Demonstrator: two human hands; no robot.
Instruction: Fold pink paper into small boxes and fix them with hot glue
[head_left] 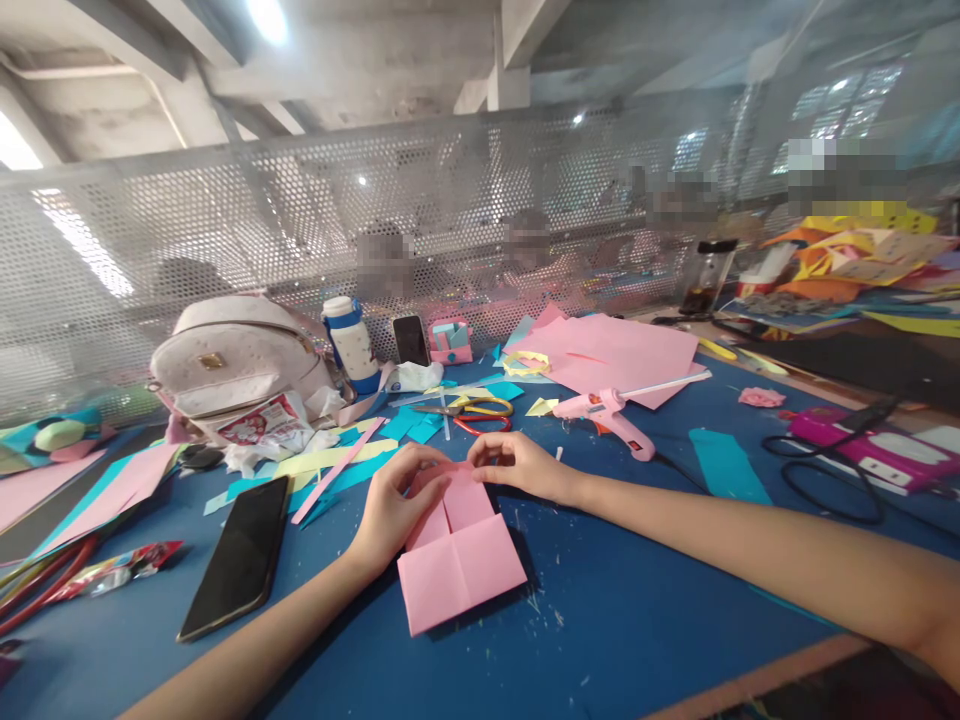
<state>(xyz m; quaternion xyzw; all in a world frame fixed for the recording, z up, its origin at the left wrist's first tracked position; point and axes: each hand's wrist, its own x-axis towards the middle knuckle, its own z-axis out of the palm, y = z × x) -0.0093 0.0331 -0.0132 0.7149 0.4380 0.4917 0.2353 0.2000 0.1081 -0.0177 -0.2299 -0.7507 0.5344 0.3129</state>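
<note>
A folded piece of pink paper (465,573) lies on the blue tabletop in front of me, its near part a wide flap with a crease down the middle. My left hand (401,495) is closed on the paper's far left side, thumb on top. At the far right corner, my right hand (517,465) pinches the paper's edge between thumb and curled fingers. Just beyond the hands rests a pair of scissors (480,408) with yellow and red handles. A pink glue gun (611,415) with a white glue stick lies to the right of them.
Left of my left hand lies a black phone (238,560). Behind it stand a pale backpack (236,365) and a white-and-blue bottle (351,345). Pink sheets (622,345) and blue scraps (416,425) are scattered about. A magenta power strip (870,445) with black cable sits right. A perforated metal screen (450,200) rises behind.
</note>
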